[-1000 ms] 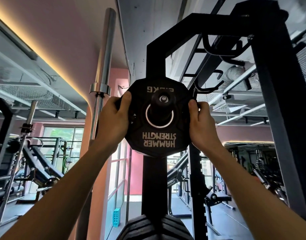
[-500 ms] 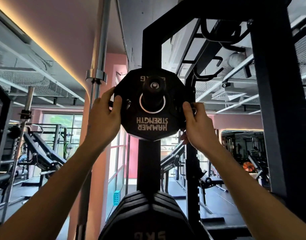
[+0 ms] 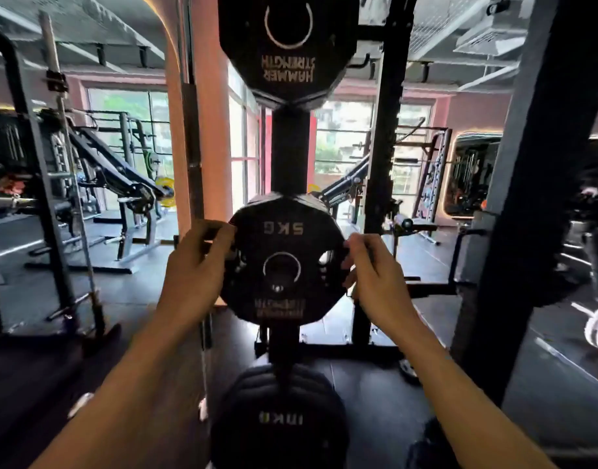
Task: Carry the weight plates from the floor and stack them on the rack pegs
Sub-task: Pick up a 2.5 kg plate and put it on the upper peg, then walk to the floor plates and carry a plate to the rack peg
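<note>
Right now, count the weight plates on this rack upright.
3: top plate, 5KG plate between both hands, bottom plate. More may sit hidden behind each.

Both hands at the 5 kg plate on the rack upright

The left hand (image 3: 196, 265) curls against the left rim of the black 5 kg plate (image 3: 284, 238), the right hand (image 3: 372, 269) at its right rim, fingers bent; the frame is too blurred to show a firm grip. The plate sits on the black rack upright (image 3: 290, 154), below a Hammer Strength plate (image 3: 287, 62) and above a 10 kg plate (image 3: 280, 418). A barbell (image 3: 192, 113) stands just left; gym machines (image 3: 121, 174) lie far left.
</note>
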A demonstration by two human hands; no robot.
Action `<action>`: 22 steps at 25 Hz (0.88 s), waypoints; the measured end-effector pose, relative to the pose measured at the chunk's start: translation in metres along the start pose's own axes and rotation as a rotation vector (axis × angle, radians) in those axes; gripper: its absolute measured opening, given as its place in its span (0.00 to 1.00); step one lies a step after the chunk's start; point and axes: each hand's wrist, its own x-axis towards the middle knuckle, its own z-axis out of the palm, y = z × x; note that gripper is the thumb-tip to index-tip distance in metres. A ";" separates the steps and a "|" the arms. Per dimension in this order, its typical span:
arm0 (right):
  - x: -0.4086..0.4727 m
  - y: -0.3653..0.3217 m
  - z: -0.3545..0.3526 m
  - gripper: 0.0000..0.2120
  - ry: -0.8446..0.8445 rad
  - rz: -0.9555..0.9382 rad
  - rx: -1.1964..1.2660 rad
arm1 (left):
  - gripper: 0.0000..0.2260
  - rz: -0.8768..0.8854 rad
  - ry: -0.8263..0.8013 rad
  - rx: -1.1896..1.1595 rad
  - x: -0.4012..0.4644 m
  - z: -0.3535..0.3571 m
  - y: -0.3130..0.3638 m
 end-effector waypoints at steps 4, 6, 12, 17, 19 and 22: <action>-0.105 0.031 0.008 0.13 -0.013 0.177 0.014 | 0.08 -0.187 -0.060 -0.012 -0.099 -0.018 -0.036; -0.162 0.048 0.013 0.12 -0.033 0.286 -0.018 | 0.08 -0.314 -0.099 -0.017 -0.152 -0.031 -0.061; -0.350 0.071 0.019 0.13 -0.079 0.614 -0.149 | 0.08 -0.478 -0.305 0.200 -0.316 -0.091 -0.095; -0.518 0.069 0.000 0.17 -0.129 0.999 -0.223 | 0.09 -0.745 -0.576 0.356 -0.452 -0.138 -0.122; -0.579 0.066 -0.016 0.18 -0.124 1.139 -0.277 | 0.10 -0.837 -0.693 0.431 -0.503 -0.147 -0.119; -0.664 0.059 -0.044 0.19 -0.126 1.309 -0.305 | 0.10 -0.921 -0.880 0.512 -0.568 -0.156 -0.106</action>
